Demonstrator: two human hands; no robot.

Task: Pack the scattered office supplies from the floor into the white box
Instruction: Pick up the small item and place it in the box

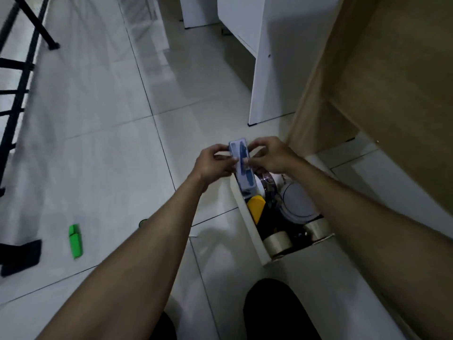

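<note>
1. White box [247, 217], a long open cardboard carton, stands on the pale tiled floor [103, 168] just beside a light wooden cabinet panel [343, 82], below the person's outstretched forearms.
2. Head view: both hands meet over the far end of the box and hold a flat blister pack [241, 163] with a white card and a dark blue item under clear plastic.
3. Left hand [215, 160] pinches the pack's left edge, fingers curled round it.
4. Right hand [269, 155] pinches the right edge with thumb and fingertips.
5. The pack is tilted, its lower end dipping into the box's far end.
6. Inside the box lie a yellow object [256, 208], a round white disc-shaped item [297, 202], a shiny purple-tinted roll [268, 181] and two rolls of tan packing tape [278, 242], one at the near corner and the other close to it by the right wall.
7. A bright green highlighter [76, 241] lies on the floor well to the left of the box, near a black flat object [20, 256].
8. Black metal furniture legs [17, 69] run along the left edge, and white cabinet panels [264, 69] stand beyond the box.
</note>
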